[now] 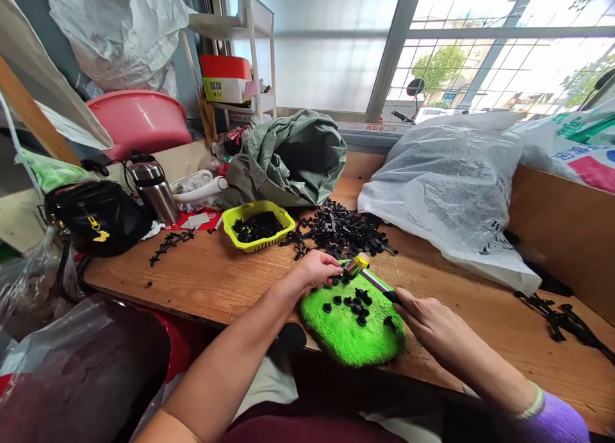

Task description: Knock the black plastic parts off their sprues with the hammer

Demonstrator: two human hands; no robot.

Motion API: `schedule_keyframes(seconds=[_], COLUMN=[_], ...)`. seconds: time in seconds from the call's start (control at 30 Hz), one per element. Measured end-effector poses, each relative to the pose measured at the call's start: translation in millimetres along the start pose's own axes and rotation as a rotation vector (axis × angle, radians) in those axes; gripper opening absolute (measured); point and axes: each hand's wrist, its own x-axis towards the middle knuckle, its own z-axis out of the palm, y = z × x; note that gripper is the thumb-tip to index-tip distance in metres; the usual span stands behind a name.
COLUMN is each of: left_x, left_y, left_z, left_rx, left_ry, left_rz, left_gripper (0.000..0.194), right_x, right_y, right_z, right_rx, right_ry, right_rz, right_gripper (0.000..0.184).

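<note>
My right hand [417,307] is wrapped round the black grip of a small hammer [375,280]. The hammer's yellow-ended head is over the far edge of a fuzzy green mat [355,348]. Close beside the head, my left hand [319,268] has its fingers pinched on a small black plastic part [338,278], partly hidden by the fingers. Several loose black plastic pieces [361,320], some round like caps, lie on the mat between my hands.
Behind the mat is a heap of black plastic parts [343,228], with a yellow basket [259,243] of black pieces to its left. An open grey-green woven sack [293,155] and a white plastic bag [442,187] stand farther back. A steel flask [156,193] and black bag [98,216] sit left.
</note>
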Motion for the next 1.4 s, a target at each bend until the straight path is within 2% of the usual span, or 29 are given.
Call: schedule_keyframes(seconds=[0.17,0.37,0.53,0.67,0.83,1.07,1.2,1.4], left_x=[-2.8,-3.4,-5.4,-8.5,-14.8,-25.1,-28.1,-29.3], left_y=[2.0,3.1,5.8,5.1,-3.1,-11.1,-8.1,-3.6], left_z=[1.6,2.7,1.9,-1.0,-11.1,-21.1,-17.1,-8.8], left_rx=[0.033,0.053,0.074,-0.023,-0.213,-0.356,-0.343,-0.277], left_ry=[0.033,0.046,0.029,-0.031,-0.017,-0.034,-0.048,0.03], left_rz=[0.014,0.016,0.022,0.043,0.104,-0.003,-0.052,-0.081], left_gripper=[0.008,0.008,0.013,0.017,0.024,0.018,0.019,0.024], right_x=[0.5,-4.4,-4.7,-8.0,-20.9,-45.9,-48.2,-49.5], right_y=[0.1,-8.1,-3.5,1.0,2.6,11.8,14.7,16.4], right_z=[2.8,-5.1,5.1,6.9,-2.3,-0.3,3.9,9.7], right_rx=[-0.007,0.012,0.051,0.167,0.371,0.503,0.488,0.489], right_ry=[-0.041,0.016,0.002,0.011,0.044,0.038,0.053,0.069], right_rz=[-0.025,-0.021,0.007,0.027,0.056,0.165,0.163,0.163], right_gripper=[0.025,0.026,0.023,0.03,0.037,0.039,0.037,0.034])
